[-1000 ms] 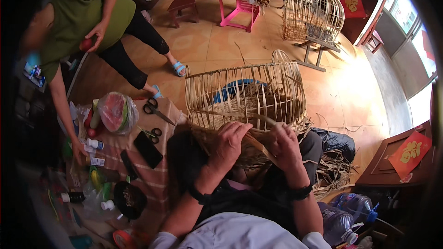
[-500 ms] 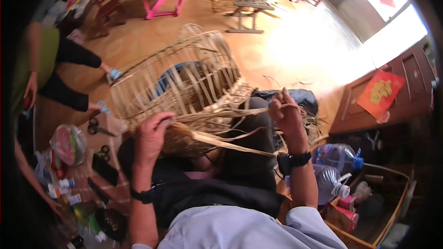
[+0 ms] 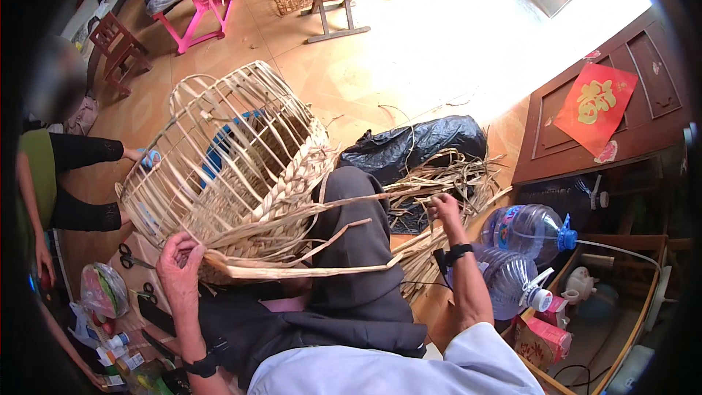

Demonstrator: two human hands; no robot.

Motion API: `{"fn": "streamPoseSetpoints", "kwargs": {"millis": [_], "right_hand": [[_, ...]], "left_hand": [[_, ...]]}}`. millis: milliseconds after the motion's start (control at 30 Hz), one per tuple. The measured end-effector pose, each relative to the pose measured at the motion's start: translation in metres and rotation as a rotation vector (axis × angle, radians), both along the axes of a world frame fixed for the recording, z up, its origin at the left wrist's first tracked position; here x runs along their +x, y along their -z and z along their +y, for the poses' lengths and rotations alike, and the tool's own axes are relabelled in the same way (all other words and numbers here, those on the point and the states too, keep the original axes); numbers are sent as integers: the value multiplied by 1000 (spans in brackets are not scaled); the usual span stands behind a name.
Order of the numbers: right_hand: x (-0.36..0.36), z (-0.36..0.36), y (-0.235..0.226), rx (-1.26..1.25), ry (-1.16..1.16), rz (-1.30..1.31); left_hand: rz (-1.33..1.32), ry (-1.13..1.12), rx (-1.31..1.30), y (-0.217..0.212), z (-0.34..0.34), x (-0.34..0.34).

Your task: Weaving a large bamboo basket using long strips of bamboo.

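Note:
A half-woven basket of dried plant strips leans across my lap, with open upright ribs and a thick braided edge. My left hand is closed at its near edge, pinching the ends of dried strips that trail to the right across my knee. My right hand is over a pile of loose dried strips beside my right knee. Its fingers are curled together; what they hold, if anything, cannot be made out against the pile. Something blue shows through the basket's ribs.
A black plastic bag lies under the pile. Clear plastic bottles and a wooden-edged box stand at right. Scissors and packages lie at left, near another person's leg. Farther off are a pink stool and wooden stand.
My right hand has let the strips drop from between my hands and moved down to the pile. My left hand and the basket appear farther left in view, which has also shifted.

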State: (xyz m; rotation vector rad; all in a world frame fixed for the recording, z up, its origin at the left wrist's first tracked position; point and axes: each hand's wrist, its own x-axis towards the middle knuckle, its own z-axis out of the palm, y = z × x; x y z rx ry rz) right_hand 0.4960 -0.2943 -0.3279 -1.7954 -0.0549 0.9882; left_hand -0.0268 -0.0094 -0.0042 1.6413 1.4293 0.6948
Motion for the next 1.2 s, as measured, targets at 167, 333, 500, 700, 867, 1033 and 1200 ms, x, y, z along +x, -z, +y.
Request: {"fn": "streamPoseSetpoints", "kwargs": {"millis": [167, 333, 500, 700, 867, 1033, 1200], "right_hand": [[-28, 33, 67, -304, -338, -569], [-66, 99, 65, -172, -396, -349], [-53, 85, 123, -313, -661, -703], [-69, 94, 52, -358, -481, -816], [-76, 91, -29, 71, -234, -610], [-46, 88, -139, 262, -135, -823], [-53, 104, -246, 560, -76, -717]], "left_hand": [[82, 10, -67, -8, 6, 1], [142, -45, -102, -22, 3, -4], [116, 3, -108, -6, 12, -2], [125, -8, -103, -16, 9, 4], [89, 8, -67, -17, 11, -1], [105, 43, -29, -18, 5, 12], [26, 154, -14, -23, 3, 14]]}}
